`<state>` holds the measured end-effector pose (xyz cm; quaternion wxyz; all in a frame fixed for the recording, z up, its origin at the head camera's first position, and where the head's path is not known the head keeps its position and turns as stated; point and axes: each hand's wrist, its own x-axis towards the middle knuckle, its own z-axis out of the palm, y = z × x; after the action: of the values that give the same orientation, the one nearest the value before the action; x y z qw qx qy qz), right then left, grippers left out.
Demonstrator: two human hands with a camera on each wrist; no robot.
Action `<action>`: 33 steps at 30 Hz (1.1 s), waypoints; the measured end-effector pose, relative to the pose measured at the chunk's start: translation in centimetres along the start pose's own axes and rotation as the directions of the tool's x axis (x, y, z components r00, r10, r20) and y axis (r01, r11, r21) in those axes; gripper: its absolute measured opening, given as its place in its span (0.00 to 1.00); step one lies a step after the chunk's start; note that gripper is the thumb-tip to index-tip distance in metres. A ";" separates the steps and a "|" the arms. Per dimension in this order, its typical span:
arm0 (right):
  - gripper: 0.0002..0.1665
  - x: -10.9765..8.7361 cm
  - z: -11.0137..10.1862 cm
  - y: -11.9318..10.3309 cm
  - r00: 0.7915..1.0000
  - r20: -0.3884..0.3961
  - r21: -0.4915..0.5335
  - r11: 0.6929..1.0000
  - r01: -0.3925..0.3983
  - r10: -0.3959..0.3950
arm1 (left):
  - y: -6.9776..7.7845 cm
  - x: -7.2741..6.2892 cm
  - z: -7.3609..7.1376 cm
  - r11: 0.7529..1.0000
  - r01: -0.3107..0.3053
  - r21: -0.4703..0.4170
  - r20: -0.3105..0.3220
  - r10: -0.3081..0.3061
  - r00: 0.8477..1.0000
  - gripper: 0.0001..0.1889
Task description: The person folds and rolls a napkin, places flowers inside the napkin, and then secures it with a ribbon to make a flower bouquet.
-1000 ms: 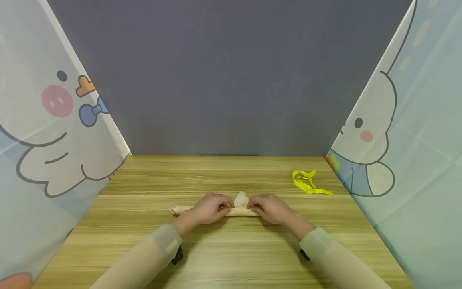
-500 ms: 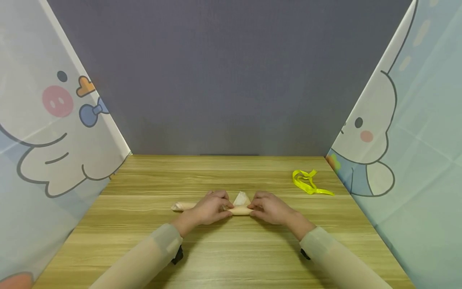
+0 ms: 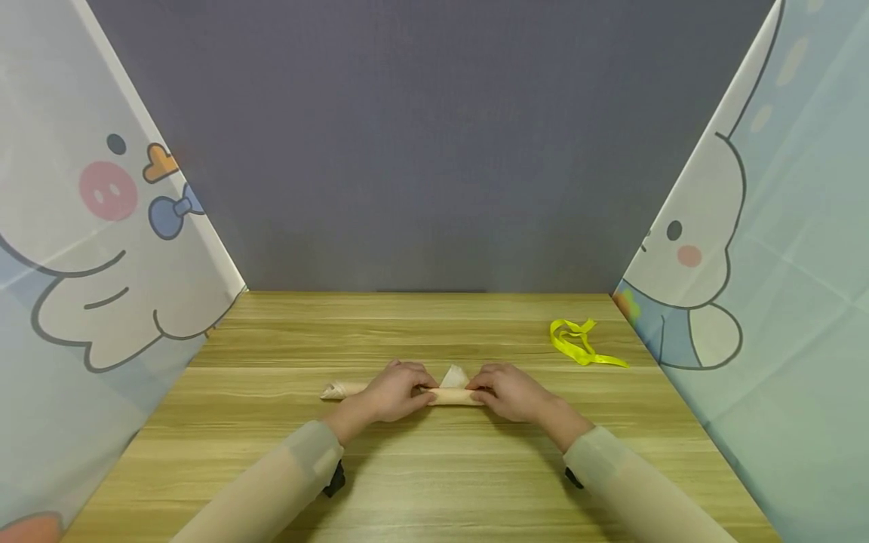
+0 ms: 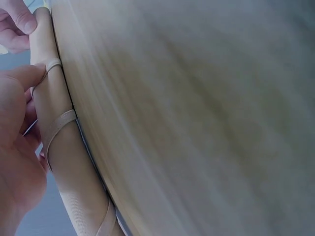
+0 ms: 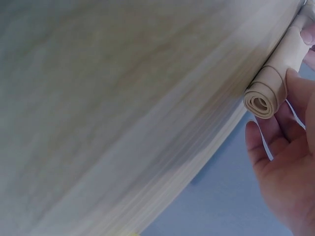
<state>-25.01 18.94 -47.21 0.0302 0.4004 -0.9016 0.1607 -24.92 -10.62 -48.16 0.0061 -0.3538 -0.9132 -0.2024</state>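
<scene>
A beige cloth lies across the table, rolled into a long narrow tube, with a small pointed flap standing out on its far side. My left hand pinches the tube left of the flap; thumb and fingers grip the roll in the left wrist view, where overlapping layers slant round it. Just right of the flap, my right hand holds the tube between thumb and fingers. In the right wrist view the cloth's end shows a spiral of layers beside that hand. My left hand hides part of the tube.
A loose bright yellow ribbon lies at the back right of the wooden table. A dark grey panel stands behind the table, and cartoon-printed curtains flank both sides.
The thumbs and fingers of both hands have shifted slightly on the roll. The pointed flap shows shorter than before. The yellow ribbon has stayed in place.
</scene>
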 end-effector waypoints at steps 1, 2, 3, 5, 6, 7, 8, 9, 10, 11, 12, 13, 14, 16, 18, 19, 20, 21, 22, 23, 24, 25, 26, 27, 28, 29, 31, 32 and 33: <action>0.10 0.0 0.0 0.0 1.000 0.003 -0.003 1.000 -0.001 0.001 | 0.0 0.0 0.0 1.000 0.002 -0.004 0.001 -0.002 1.000 0.08; 0.10 0.0 0.0 -0.1 1.000 0.006 -0.004 1.000 -0.003 0.003 | 0.0 0.0 0.0 1.000 0.004 -0.008 0.003 -0.004 1.000 0.08; 0.10 0.0 -0.1 -0.1 1.000 0.009 -0.006 1.000 -0.005 0.005 | 0.0 0.0 0.0 1.000 0.005 -0.013 0.004 -0.005 1.000 0.09; 0.11 0.0 -0.1 -0.2 1.000 0.015 -0.008 1.000 -0.012 0.012 | 0.0 -0.1 0.0 1.000 0.009 -0.024 0.004 -0.009 1.000 0.09; 0.11 0.0 -0.1 -0.2 1.000 0.013 -0.007 1.000 -0.014 0.014 | 0.0 -0.1 0.0 1.000 0.010 -0.029 0.002 -0.010 1.000 0.09; 0.11 0.0 -0.1 -0.2 1.000 0.010 0.000 1.000 -0.016 0.016 | 0.0 0.0 0.0 0.999 0.010 -0.034 0.000 -0.010 1.000 0.09; 0.10 0.0 -0.1 -0.2 1.000 0.006 0.008 1.000 -0.016 0.016 | 0.0 0.0 0.0 0.999 0.009 -0.037 -0.004 -0.009 1.000 0.10; 0.10 0.1 -0.1 -0.2 1.000 -0.001 0.018 1.000 -0.014 0.014 | 0.0 0.0 0.0 0.999 0.008 -0.041 -0.005 -0.009 1.000 0.10; 0.10 0.1 -0.1 -0.2 1.000 -0.010 0.025 1.000 -0.008 0.008 | 0.0 0.1 0.0 0.999 0.006 -0.043 -0.009 -0.006 1.000 0.10; 0.09 0.1 0.0 -0.2 1.000 -0.021 0.029 1.000 0.000 0.000 | 0.0 0.1 0.0 0.999 0.003 -0.040 -0.013 -0.003 1.000 0.10; 0.09 0.1 0.0 -0.2 0.999 -0.033 0.029 0.999 0.011 -0.010 | 0.0 0.1 0.1 0.999 -0.003 -0.034 -0.015 0.003 1.000 0.10; 0.08 0.0 0.0 -0.2 0.999 -0.045 0.024 0.999 0.022 -0.021 | 0.0 0.1 0.1 1.000 -0.008 -0.027 -0.019 0.007 1.000 0.09; 0.07 0.0 0.1 -0.2 0.998 -0.050 0.011 0.999 0.030 -0.029 | 0.0 0.1 0.1 1.000 -0.009 -0.017 -0.020 0.009 1.000 0.09; 0.05 -0.1 0.1 -0.2 0.997 -0.059 -0.024 0.999 0.040 -0.042 | 0.0 0.1 0.0 1.000 -0.004 0.008 -0.020 0.005 1.000 0.08; 0.05 -0.2 0.1 -0.2 0.998 -0.053 -0.055 0.998 0.033 -0.036 | 0.1 0.0 0.0 1.000 0.006 0.025 -0.014 -0.005 1.000 0.07; 0.05 -0.2 0.1 -0.2 0.998 -0.049 -0.064 0.998 0.026 -0.029 | 0.1 0.0 0.0 1.000 0.012 0.028 -0.012 -0.011 1.000 0.08; 0.05 -0.3 0.1 -0.2 0.999 -0.043 -0.065 0.998 0.021 -0.024 | 0.1 -0.1 -0.1 0.999 0.017 0.034 -0.008 -0.017 1.000 0.08; 0.05 -0.3 0.1 -0.2 0.999 -0.040 -0.061 0.998 0.016 -0.018 | 0.2 -0.1 -0.1 0.999 0.022 0.039 -0.003 -0.022 1.000 0.09; 0.06 -0.3 0.1 -0.2 0.999 -0.036 -0.052 0.999 0.006 -0.008 | 0.2 -0.1 -0.1 0.999 0.025 0.038 0.002 -0.025 1.000 0.09; 0.06 -0.3 0.1 -0.2 1.000 -0.031 -0.045 0.999 -0.002 0.000 | 0.2 -0.2 -0.1 0.999 0.025 0.040 0.004 -0.026 1.000 0.11; 0.07 -0.3 0.1 -0.2 0.999 -0.032 -0.034 0.999 -0.001 0.000 | 0.2 -0.2 -0.2 0.999 0.025 0.040 0.006 -0.026 1.000 0.12; 0.08 -0.3 0.1 -0.2 1.000 -0.031 -0.024 1.000 0.000 -0.001 | 0.3 -0.2 -0.2 0.999 0.025 0.040 0.008 -0.026 1.000 0.13; 0.09 -0.2 0.1 -0.1 1.000 -0.028 -0.011 1.000 0.001 -0.002 | 0.3 -0.2 -0.2 0.999 0.023 0.042 0.010 -0.024 1.000 0.14; 0.09 -0.2 0.1 -0.1 1.000 -0.023 0.001 1.000 0.000 0.000 | 0.3 -0.2 -0.2 0.999 0.019 0.038 0.010 -0.020 1.000 0.14; 0.09 -0.1 0.1 -0.1 1.000 -0.020 0.014 1.000 0.002 -0.002 | 0.3 -0.2 -0.2 0.999 0.012 0.035 0.007 -0.013 1.000 0.13; 0.09 -0.1 0.1 -0.1 1.000 -0.021 0.026 1.000 0.011 -0.010 | 0.3 -0.1 -0.2 1.000 0.005 0.031 0.005 -0.005 1.000 0.13; 0.07 0.0 0.1 0.0 0.999 -0.024 0.049 0.998 0.026 -0.024 | 0.3 -0.1 -0.1 1.000 -0.010 0.022 0.001 0.010 1.000 0.11; 0.07 0.0 0.1 0.0 0.999 -0.026 0.057 0.998 0.033 -0.031 | 0.3 -0.1 -0.1 1.000 -0.018 0.021 -0.002 0.018 1.000 0.11; 0.06 0.0 0.1 0.0 0.999 -0.027 0.062 0.997 0.037 -0.036 | 0.3 -0.1 -0.1 1.000 -0.021 0.018 -0.003 0.021 1.000 0.10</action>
<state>-25.02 18.96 -47.29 0.0321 0.4154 -0.8882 0.1935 -24.63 -10.54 -48.01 0.0130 -0.3631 -0.9111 -0.1949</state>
